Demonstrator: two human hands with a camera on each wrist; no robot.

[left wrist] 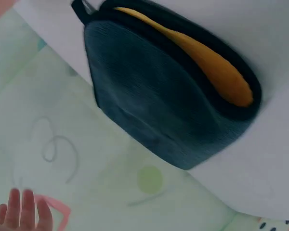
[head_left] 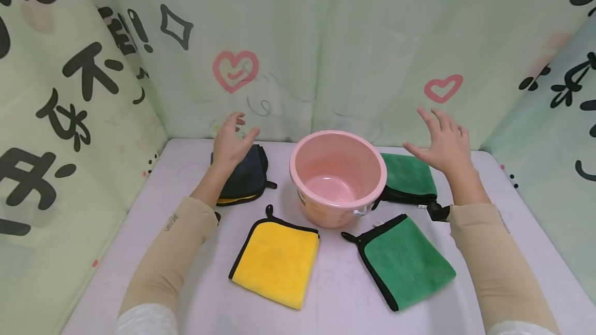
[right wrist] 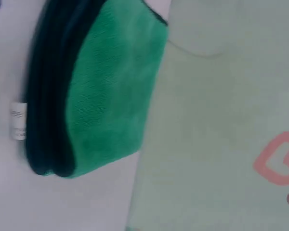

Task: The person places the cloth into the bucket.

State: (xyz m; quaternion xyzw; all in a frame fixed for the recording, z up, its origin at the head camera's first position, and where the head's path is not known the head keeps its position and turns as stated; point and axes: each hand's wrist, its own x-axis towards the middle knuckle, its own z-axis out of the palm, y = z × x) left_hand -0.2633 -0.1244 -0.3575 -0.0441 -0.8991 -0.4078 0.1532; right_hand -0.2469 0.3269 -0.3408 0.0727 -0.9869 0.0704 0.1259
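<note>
Head view: an empty-handed reach seems under way; for any grip, lowered, closing fingers would be called for. The left hand [head_left: 234, 141] and right hand [head_left: 444, 143] are raised, fingers loosely spread, near the dark cloth [head_left: 247, 174] and rear green cloth [head_left: 410, 176], which are laid by the bench's [head_left: 337, 293] far edge, either side of the pink bucket [head_left: 338, 182].

Head cam looks forward and down over the tabletop [head_left: 344, 288]. Wrist cams sit close: left faces dark cloth [left wrist: 144, 91], right faces rear green cloth [right wrist: 111, 91]; head view shares both.
</note>
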